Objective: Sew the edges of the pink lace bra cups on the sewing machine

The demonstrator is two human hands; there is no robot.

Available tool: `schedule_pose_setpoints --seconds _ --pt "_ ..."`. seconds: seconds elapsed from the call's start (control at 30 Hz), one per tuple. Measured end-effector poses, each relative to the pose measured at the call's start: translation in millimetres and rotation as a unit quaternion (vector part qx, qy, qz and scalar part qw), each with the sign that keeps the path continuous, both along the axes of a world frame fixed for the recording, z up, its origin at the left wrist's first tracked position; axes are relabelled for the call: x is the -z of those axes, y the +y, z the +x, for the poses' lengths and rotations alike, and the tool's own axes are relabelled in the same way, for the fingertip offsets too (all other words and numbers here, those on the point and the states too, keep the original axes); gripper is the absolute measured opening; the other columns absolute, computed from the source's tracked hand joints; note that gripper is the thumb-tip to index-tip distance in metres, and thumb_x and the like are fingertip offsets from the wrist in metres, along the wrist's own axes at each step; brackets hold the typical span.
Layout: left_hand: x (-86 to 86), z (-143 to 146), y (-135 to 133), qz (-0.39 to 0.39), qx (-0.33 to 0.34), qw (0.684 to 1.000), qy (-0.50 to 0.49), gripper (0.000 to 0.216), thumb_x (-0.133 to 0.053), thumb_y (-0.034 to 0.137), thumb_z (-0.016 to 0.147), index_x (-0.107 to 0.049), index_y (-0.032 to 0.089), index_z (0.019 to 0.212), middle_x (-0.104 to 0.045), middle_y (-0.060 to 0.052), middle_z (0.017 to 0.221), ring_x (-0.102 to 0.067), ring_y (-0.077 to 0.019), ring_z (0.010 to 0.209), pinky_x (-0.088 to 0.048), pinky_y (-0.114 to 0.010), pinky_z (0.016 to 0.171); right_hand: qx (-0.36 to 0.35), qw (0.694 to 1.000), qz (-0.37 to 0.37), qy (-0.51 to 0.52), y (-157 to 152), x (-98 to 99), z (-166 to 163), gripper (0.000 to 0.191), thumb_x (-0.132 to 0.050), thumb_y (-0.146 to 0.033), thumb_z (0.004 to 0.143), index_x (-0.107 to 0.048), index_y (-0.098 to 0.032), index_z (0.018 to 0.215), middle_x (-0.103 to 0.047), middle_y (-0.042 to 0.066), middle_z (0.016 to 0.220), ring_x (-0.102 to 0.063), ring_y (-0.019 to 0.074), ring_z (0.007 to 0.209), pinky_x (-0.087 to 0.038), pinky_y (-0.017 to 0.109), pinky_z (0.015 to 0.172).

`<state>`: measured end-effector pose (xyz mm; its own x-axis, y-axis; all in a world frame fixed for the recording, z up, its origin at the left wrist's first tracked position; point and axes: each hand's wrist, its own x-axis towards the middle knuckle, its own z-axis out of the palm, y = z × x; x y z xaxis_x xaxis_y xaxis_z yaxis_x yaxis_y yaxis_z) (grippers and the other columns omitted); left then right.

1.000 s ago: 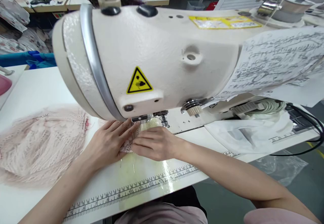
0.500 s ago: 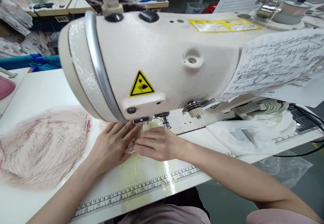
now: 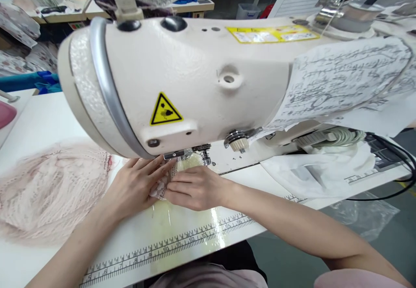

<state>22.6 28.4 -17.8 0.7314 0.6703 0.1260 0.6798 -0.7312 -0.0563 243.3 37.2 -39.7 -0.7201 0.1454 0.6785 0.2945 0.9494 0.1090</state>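
A small piece of pink lace fabric [image 3: 160,189] lies under the needle area of a white sewing machine [image 3: 195,75]. My left hand [image 3: 134,186] rests on its left side, palm down, fingers stretched towards the presser foot area. My right hand [image 3: 196,188] is closed on the lace's right edge, fingers curled and pressed together. The needle itself is hidden behind the machine head and my fingers. To the left, a larger heap of pale pink lace [image 3: 53,192] with a red-edged end spreads over the white table [image 3: 191,262].
A printed ruler [image 3: 165,249] runs along the table's front edge. White cloth [image 3: 302,175] and a coiled pale green cord [image 3: 344,136] lie to the right, near black cables [image 3: 396,153]. Handwritten paper [image 3: 344,80] hangs on the machine arm. Other workstations stand behind.
The view has shifted slightly, so the machine appears further left. A little more lace shows between my hands, and both hands keep nearly the same place by the needle area.
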Motion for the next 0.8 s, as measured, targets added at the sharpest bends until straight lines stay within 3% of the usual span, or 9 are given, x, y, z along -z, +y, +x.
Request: schedule_pose_setpoints --seconds 0.2,0.53,0.8 --pt "0.3 1.0 1.7 0.018 0.004 1.000 0.007 0.057 -0.050 0.030 0.084 -0.047 0.019 0.140 -0.059 -0.011 0.134 -0.064 -0.0268 0.096 -0.046 -0.043 0.082 0.007 1.000 0.004 0.019 1.1 -3.6 0.4 0.016 -0.054 -0.015 0.092 -0.064 -0.020 0.081 -0.062 -0.007 0.066 -0.057 0.0083 0.066 -0.050 0.021 0.057" --pt "0.6 6.3 -0.7 0.034 -0.013 0.999 0.011 0.054 -0.048 0.035 0.086 -0.050 0.017 0.138 -0.063 -0.012 0.128 -0.064 -0.0285 0.097 -0.045 -0.046 0.084 0.033 0.999 0.011 0.026 3.1 -2.4 1.9 0.016 -0.057 -0.018 0.091 -0.063 -0.020 0.076 -0.061 -0.007 0.062 -0.058 0.0078 0.064 -0.051 0.020 0.061" --pt "2.0 9.7 -2.4 0.040 -0.024 0.999 0.018 0.053 -0.047 0.042 0.090 -0.052 0.018 0.136 -0.063 -0.014 0.127 -0.063 -0.0301 0.100 -0.045 -0.045 0.082 0.046 0.999 -0.023 -0.015 4.9 0.0 6.8 0.017 -0.053 -0.016 0.093 -0.063 -0.020 0.080 -0.064 -0.006 0.067 -0.058 0.0076 0.068 -0.050 0.021 0.066"
